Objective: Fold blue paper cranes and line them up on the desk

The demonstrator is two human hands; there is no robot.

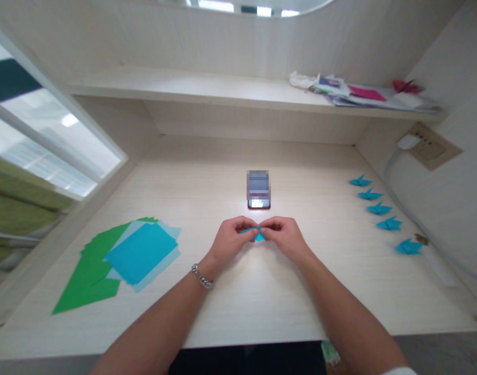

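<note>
Between my hands, over the middle of the desk, is a small folded piece of blue paper (259,236). My left hand (233,238) pinches its left side between thumb and fingers. The thumb and forefinger of my right hand (284,235) close on its right side. The fingers cover most of the paper, so its full shape is hidden. Just beyond my hands a phone (258,190) lies flat, its screen lit and blurred out. To the right, several folded blue paper cranes (379,208) stand in a slanting row.
On the left lie blue paper sheets (142,252) over green sheets (82,276). A shelf (207,86) spans the back, with papers (365,94) at its right. A cable (389,166) runs from the wall socket (434,148) down the desk's right edge. A window stands left.
</note>
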